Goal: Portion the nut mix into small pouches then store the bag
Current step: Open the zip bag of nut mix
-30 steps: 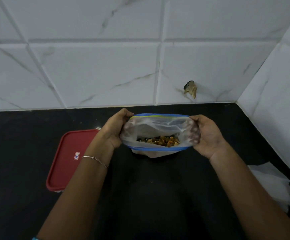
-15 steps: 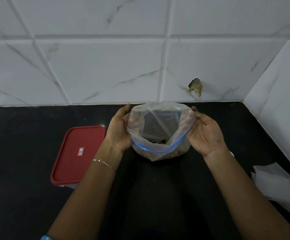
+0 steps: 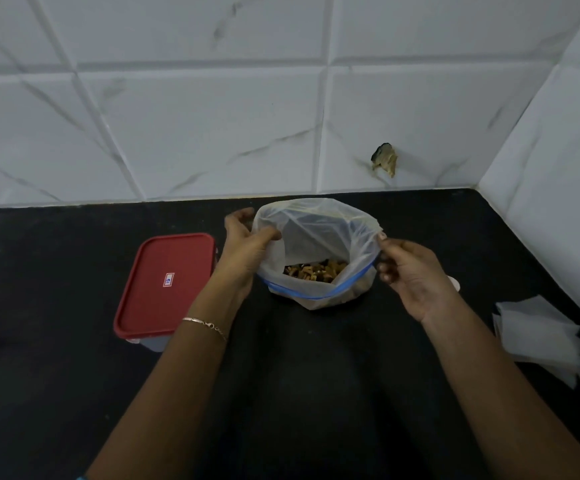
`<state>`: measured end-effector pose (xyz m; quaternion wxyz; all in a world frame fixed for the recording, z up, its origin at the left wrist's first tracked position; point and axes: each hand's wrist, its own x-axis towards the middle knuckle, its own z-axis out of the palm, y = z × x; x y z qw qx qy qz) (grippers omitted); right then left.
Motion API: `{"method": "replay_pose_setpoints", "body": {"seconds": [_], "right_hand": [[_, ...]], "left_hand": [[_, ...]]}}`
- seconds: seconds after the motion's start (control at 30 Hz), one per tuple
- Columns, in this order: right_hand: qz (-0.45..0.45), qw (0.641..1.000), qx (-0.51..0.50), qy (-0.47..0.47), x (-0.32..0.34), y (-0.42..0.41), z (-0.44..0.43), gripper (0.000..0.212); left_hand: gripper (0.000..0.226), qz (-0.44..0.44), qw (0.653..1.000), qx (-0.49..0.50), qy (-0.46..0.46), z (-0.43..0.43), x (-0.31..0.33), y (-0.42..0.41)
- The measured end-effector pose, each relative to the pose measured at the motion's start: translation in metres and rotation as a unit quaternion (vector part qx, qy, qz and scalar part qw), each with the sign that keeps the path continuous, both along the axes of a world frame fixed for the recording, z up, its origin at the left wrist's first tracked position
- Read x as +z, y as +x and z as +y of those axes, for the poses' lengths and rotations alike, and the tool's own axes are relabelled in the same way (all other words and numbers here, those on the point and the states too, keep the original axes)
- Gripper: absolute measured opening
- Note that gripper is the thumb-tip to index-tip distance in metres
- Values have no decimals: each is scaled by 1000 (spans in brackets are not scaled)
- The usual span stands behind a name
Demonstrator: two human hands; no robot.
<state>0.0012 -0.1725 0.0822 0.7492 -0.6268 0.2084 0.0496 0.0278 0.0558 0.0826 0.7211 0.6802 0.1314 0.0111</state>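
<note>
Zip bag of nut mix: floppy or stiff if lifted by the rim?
Probably floppy: the bag is thin film, wrinkled and sagging between the left hand and right hand gripping its rim. Likely bottom-heavy: the nut mix sits low, so it may stay put on the counter while the top collapses.

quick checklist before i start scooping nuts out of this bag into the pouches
1. Mouth of the bag open: ok, left hand and right hand hold its rim apart.
2. Visible nut mix inside: ok.
3. Base of bag on the counter: ok.
4. Flat pouches nearby: ok, white pile on the right.
5. Free hand to scoop: not ok, both grip the bag.
</note>
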Motion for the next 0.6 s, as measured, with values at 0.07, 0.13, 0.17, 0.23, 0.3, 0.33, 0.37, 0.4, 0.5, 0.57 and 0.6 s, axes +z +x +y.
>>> {"method": "replay_pose_setpoints", "body": {"seconds": [0.07, 0.13, 0.17, 0.23, 0.3, 0.33, 0.37, 0.4, 0.5, 0.57, 0.6], "right_hand": [[-20, 999, -17, 38, -3, -7, 1, 6], [-36, 997, -35, 57, -4, -13, 3, 12], [-41, 996, -44, 61, -4, -16, 4, 15], [-49, 994, -57, 77, -5, -21, 6, 18], [-48, 990, -66, 118, -5, -23, 10, 19], [-38, 986, -71, 148, -4, -24, 11, 18], [-22, 979, -78, 189, -3, -24, 12, 18], [-4, 967, -88, 239, -2, -23, 12, 17], [42, 925, -103, 362, -7, -20, 6, 24], [61, 915, -100, 386, -17, -16, 1, 30], [68, 915, -101, 386, -24, -13, -1, 33]], "left_hand": [[60, -46, 993, 31, 106, 0, -4, -12], [62, -105, 954, 88, 266, 2, -10, -29], [62, -127, 930, 109, 327, 3, -13, -38], [57, -127, 909, 108, 382, 6, -21, -51], [46, -98, 913, 78, 388, 8, -29, -56], [36, -82, 923, 57, 371, 8, -30, -57], [25, -69, 938, 38, 336, 8, -30, -57], [17, -60, 957, 30, 284, 9, -30, -56], [21, -43, 995, 38, 78, 11, -32, -47], [18, 11, 996, 36, -84, 13, -31, -41], [17, 55, 984, 38, -167, 14, -30, -38]]}}
